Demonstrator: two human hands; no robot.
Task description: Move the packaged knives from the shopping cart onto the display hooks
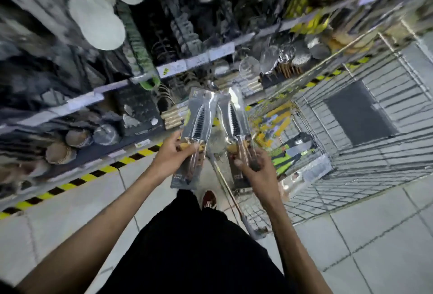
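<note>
Head view: two grey-carded packaged knives, serrated blades, wooden handles. Left hand (172, 153) grips the left packaged knife (195, 139); right hand (256, 171) grips the right packaged knife (235, 129).

I see two grey card knife packs, the left pack (195, 127) and the right pack (234, 118), each faced with clear plastic film that shines glossy and creased over a bright polished steel blade and a brown handle that looks like smooth varnished wood. The silvery shopping cart (351, 176) reads to me as thin bare metal wire with a dull sheen. The pale floor tiles (375, 235) look smooth and faintly glossy, and the person's black trousers (194, 246) are matt cloth.
</note>
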